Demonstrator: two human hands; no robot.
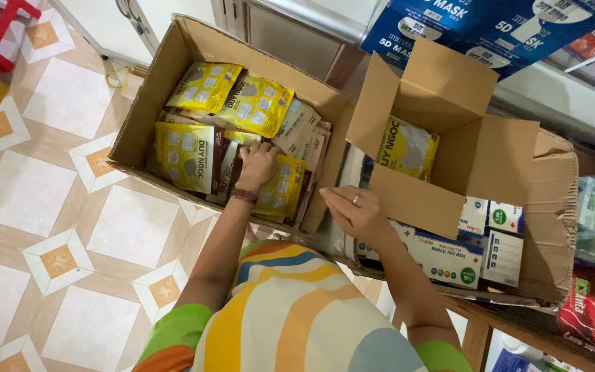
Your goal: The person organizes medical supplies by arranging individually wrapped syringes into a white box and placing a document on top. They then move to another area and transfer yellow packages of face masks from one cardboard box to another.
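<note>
Yellow packets lie under the curled left fingers; right fingers open, empty.

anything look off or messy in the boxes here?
Mostly untidy packing. In the large cardboard box the yellow packets lie tilted and overlapping, not in rows; the left hand rests on them. The big carton's right wall is crumpled and torn. The right hand is by the small box. Nothing spilled.

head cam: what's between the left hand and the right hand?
In the head view, the big carton's near-right cardboard wall stands between the left hand, down among yellow packets, and the right hand.
</note>
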